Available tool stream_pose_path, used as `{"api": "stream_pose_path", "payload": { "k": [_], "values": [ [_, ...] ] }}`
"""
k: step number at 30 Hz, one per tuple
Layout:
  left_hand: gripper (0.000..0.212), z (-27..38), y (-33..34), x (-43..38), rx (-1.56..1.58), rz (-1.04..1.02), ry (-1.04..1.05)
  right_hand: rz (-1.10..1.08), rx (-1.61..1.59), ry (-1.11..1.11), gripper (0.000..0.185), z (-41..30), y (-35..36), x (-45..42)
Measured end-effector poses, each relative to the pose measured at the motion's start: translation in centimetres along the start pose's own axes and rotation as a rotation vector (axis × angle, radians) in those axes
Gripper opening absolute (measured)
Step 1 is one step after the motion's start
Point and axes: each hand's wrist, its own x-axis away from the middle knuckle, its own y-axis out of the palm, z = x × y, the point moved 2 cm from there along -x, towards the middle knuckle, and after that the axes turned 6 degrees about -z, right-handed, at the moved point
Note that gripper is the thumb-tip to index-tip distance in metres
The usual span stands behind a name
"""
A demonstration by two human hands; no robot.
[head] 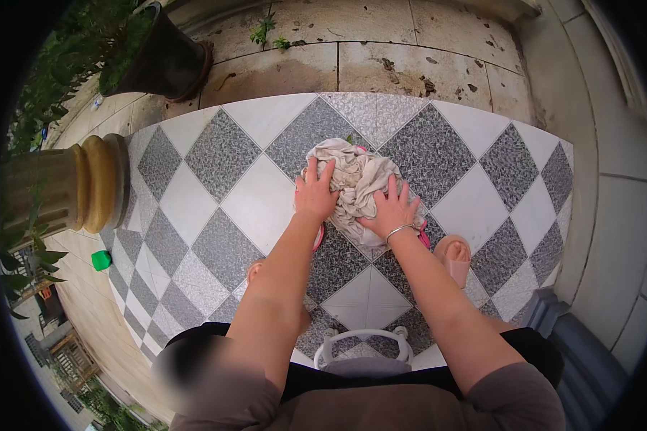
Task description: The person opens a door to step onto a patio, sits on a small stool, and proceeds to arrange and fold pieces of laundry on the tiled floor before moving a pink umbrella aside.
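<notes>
A crumpled off-white cloth [353, 169] with bits of pink edging lies bunched on the checkered tile floor [259, 196], and brownish stains mark parts of it. Fingers spread, my left hand [317, 194] rests palm-down on its left side. On the lower right of the bundle lies my right hand [392, 213], also with fingers apart and a bracelet [400, 231] at its wrist. Neither hand visibly grasps a fold. What lies beneath the cloth is hidden.
My slippered foot [455, 258] is right of the cloth. Below sits a white-framed stool [364, 336]. A column base [94, 183], a dark plant pot [164, 59] and a green object [101, 261] stand left. Stone ledge [620, 134] and grey moulding [582, 345] border the right.
</notes>
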Motion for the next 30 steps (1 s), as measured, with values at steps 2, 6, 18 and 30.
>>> {"api": "stream_pose_path", "payload": {
  "k": [2,6,18,30],
  "values": [
    [0.069,0.7,-1.1,-2.7,-0.024,0.003,0.016,0.060,-0.051,-0.012,0.060,0.8,-0.3,-2.6],
    [0.064,1.8,-3.8,-9.4,-0.051,0.076,0.058,0.144,-0.042,0.020,0.058,1.2,-3.2,-8.0],
    [0.045,13.1,-3.9,-15.6,0.039,0.084,0.177,0.411,-0.155,0.229,0.049,11.4,-4.7,-11.7],
    [0.045,15.8,2.7,-5.1,0.174,-0.109,0.345,0.148,-0.178,0.546,0.055,16.3,-0.5,-0.9]
  ]
}}
